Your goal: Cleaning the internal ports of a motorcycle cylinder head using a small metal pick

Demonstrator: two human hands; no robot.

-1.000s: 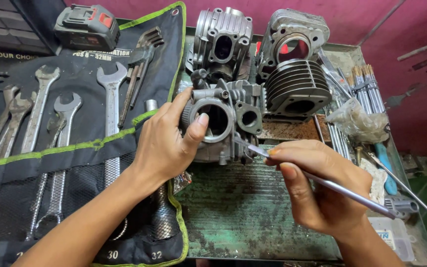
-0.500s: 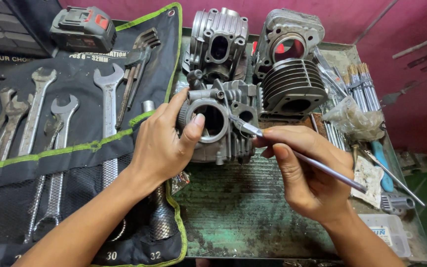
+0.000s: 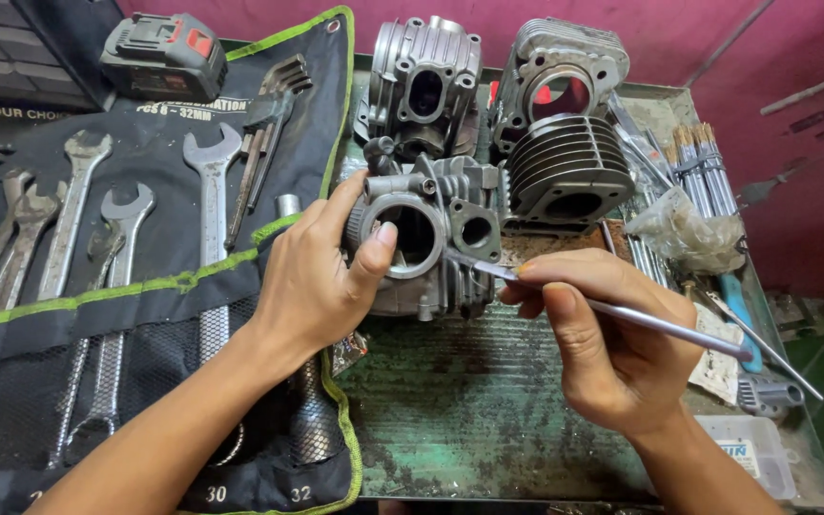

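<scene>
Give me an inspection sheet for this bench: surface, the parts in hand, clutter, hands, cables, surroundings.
Surface: green metal bench, worn and grimy.
Job's things: grey cylinder head; thin metal pick, tip at the head's side.
Clutter: wrench roll with spanners, battery pack, finned cylinder, two more engine castings behind, bundled rods.
Grippers: left hand grips the cylinder head; right hand pinches the pick.
Cables: nothing seen.
Surroundings: magenta wall.
</scene>
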